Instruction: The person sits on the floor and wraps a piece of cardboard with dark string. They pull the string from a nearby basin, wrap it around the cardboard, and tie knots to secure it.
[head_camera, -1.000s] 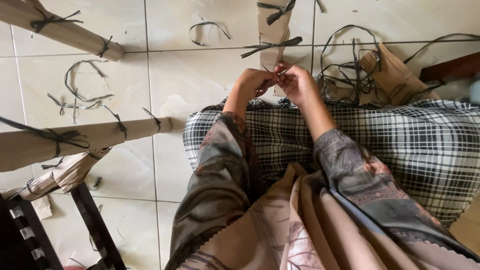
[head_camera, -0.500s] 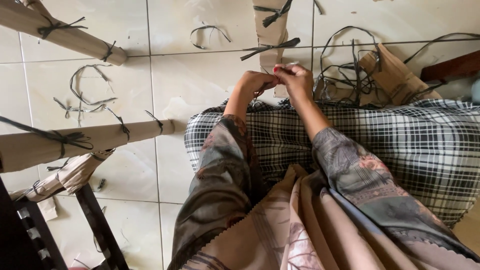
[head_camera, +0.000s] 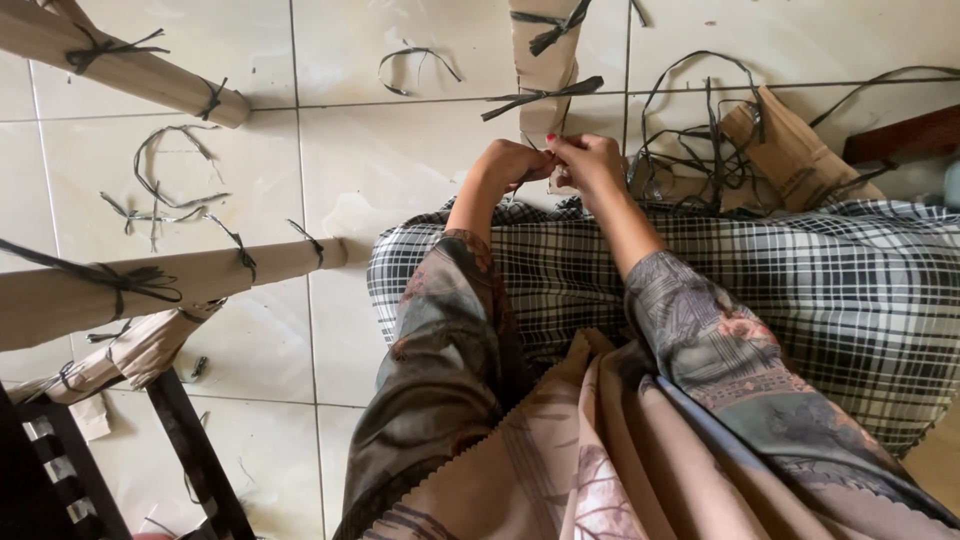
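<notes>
While your forearms lie across the checked cloth (head_camera: 800, 300) on your lap, your left hand (head_camera: 510, 165) and right hand (head_camera: 590, 160) meet just past its far edge, exactly where they were a second ago; only your view has shifted a little, so the tying is still going on at the same spot. The fingers of both hands are curled in close, pinching a thin dark strip (head_camera: 540, 140) between them at the near end of the brown paper-wrapped roll (head_camera: 540, 60). Two dark ties already cross that roll farther up. To your right a heap of loose dark strips (head_camera: 700, 130) lies around a brown paper bag (head_camera: 790, 150); what it holds I cannot tell. Two more tied rolls (head_camera: 170, 285) lie left on the tiled floor (head_camera: 400, 160).
</notes>
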